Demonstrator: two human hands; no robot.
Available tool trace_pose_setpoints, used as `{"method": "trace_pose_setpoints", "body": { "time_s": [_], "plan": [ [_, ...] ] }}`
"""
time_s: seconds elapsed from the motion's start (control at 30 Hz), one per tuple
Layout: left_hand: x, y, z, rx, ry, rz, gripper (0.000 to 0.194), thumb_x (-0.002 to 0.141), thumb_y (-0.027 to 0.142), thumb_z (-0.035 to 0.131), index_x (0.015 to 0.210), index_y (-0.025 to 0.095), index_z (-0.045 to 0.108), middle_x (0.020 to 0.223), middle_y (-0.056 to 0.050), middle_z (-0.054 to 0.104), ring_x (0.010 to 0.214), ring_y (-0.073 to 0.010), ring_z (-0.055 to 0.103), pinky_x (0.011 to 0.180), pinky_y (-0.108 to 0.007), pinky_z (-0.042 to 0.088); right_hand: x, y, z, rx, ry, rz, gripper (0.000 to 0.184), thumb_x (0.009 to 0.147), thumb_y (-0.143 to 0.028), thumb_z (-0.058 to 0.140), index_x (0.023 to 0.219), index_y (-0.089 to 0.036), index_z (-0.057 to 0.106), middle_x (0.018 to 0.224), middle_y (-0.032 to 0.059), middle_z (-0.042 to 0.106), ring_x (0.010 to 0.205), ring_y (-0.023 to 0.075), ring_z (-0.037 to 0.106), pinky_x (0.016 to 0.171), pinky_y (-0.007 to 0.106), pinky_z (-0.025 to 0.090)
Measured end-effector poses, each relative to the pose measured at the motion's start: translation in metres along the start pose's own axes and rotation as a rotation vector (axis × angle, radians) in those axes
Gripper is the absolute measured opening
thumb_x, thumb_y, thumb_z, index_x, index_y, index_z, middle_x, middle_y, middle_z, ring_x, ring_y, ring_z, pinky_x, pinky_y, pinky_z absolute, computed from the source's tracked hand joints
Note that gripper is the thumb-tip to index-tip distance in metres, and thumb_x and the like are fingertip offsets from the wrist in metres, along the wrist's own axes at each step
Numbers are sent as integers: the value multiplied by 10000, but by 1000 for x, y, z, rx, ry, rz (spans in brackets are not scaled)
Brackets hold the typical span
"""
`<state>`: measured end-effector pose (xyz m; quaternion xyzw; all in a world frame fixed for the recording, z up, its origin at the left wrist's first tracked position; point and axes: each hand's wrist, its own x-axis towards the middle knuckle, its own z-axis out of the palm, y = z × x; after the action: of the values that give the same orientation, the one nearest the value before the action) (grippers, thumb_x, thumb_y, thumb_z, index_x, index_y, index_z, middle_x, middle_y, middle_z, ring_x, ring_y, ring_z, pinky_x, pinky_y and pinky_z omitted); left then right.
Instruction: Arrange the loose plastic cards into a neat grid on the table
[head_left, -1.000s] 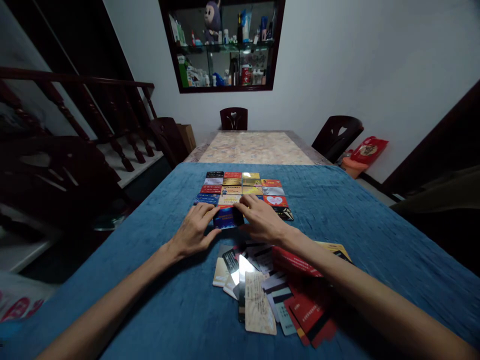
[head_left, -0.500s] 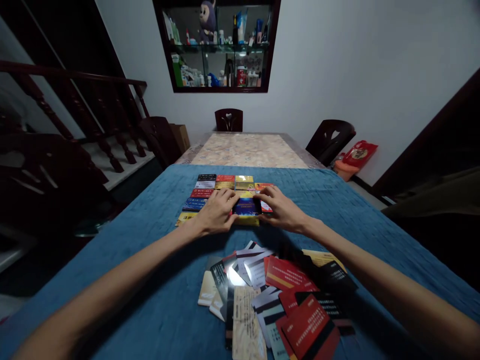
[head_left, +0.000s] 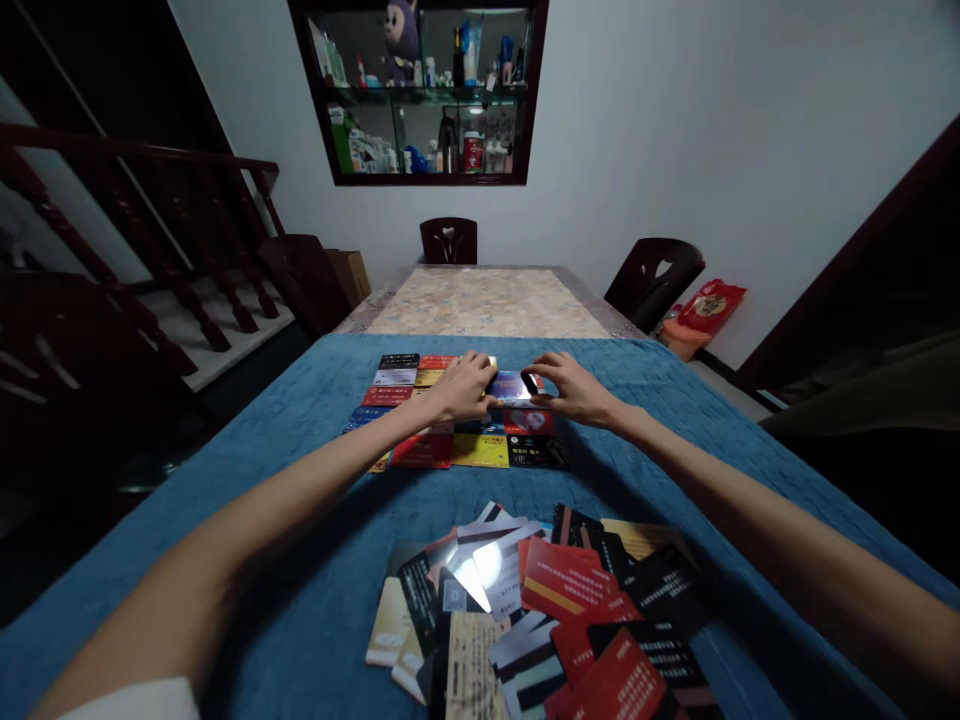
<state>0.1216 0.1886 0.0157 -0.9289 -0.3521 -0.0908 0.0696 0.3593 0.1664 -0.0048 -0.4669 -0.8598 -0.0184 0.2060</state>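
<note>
Blue cloth (head_left: 292,600) lies under neat rows of cards (head_left: 480,450). On the black card (head_left: 536,452) at the near right corner of the rows, I can read VIP. Other cards have writing too, but it is too tiny and blurry for me.

My left hand (head_left: 466,387) is almost closed and pinches the left end of a shiny blue card (head_left: 514,386). My right hand (head_left: 568,388) pinches the right end the same way. The shiny blue card is at the far right part of the rows, and I cannot tell if it touches the cards under it. Half a second ago it was closer to me, over the middle. Now I can see the near row better.

A messy pile of cards (head_left: 559,580) lies closest to me.

The wall cabinet (head_left: 427,180) holds a purple doll (head_left: 401,35), bottles (head_left: 430,70) and a red jar (head_left: 473,150). By the right chair (head_left: 637,290) is an orange bin (head_left: 684,340), with a red bag (head_left: 712,305) beside or partly in it; I cannot tell which.
</note>
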Motion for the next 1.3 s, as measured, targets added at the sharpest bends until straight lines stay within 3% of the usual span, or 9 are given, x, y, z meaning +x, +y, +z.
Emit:
{"method": "trace_pose_setpoints", "body": {
  "time_s": [0.27,0.57,0.9,1.3],
  "plan": [
    [45,-17,17,-46,-63,-64,380,879,318,584,1215,149,636,1253,-148,567,1207,-322,451,960,-450,433,22,39,13,54,26,56,415,818,-300,707,1218,-189,702,1159,122,644,1070,264,585,970,414,463],
    [91,-34,38,-122,-106,-164,418,833,331,609,1212,167,673,1277,-129,597,1265,-347,412,994,-469,416,50,65,20,41,-100,265,463,777,-224,675,1234,-155,707,1190,106,682,962,221,628,876,290,483],
    [115,-44,66,-167,-118,-222,456,822,305,577,1256,199,667,1273,-118,632,1262,-337,436,1002,-450,421,65,85,35,74,-148,353,450,779,-195,652,1223,-167,715,1172,62,718,1014,224,645,891,271,481],
    [131,-51,74,-199,-160,-251,474,783,279,573,1240,250,696,1191,-98,695,1272,-336,454,1049,-485,408,72,97,42,125,-207,451,429,820,-217,619,1238,-191,710,1122,45,749,980,200,686,868,244,504]
  ]
}}
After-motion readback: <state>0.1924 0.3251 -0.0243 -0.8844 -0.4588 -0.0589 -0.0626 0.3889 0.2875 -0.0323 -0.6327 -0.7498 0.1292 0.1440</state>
